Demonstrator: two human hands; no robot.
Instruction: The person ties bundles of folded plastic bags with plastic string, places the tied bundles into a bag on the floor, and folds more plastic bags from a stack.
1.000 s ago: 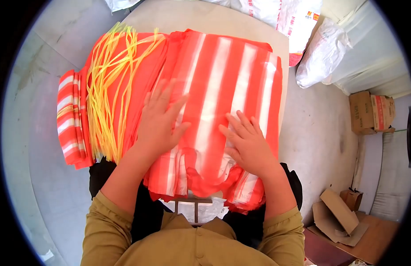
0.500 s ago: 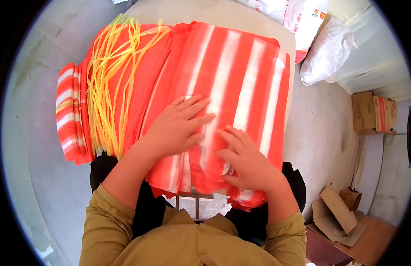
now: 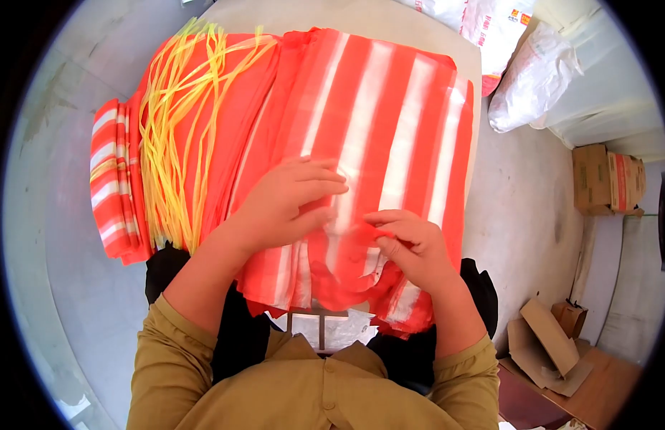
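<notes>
A stack of red-and-white striped plastic bags [image 3: 387,122] lies on the table in front of me, its near edge ruffled and hanging toward my lap. My left hand [image 3: 293,197] rests flat on the stack, fingers stretched to the right, holding nothing. Right of it, my right hand [image 3: 411,247] pinches a lifted bit of thin red plastic between thumb and fingers near the ruffled edge. Yellow plastic strips [image 3: 176,143] lie in a loose bunch over red plastic on the left. A folded striped bundle [image 3: 116,183] sits at the far left.
The beige table top [image 3: 275,14] shows behind the stack. White printed sacks [image 3: 537,75] stand on the floor at the back right. Cardboard boxes [image 3: 592,179] are by the right wall, and an opened carton [image 3: 547,347] lies at the lower right.
My right hand has closed from a spread pose into a pinch, raising a bit of red plastic. My left hand remains on the stack, with its fingers slightly shifted.
</notes>
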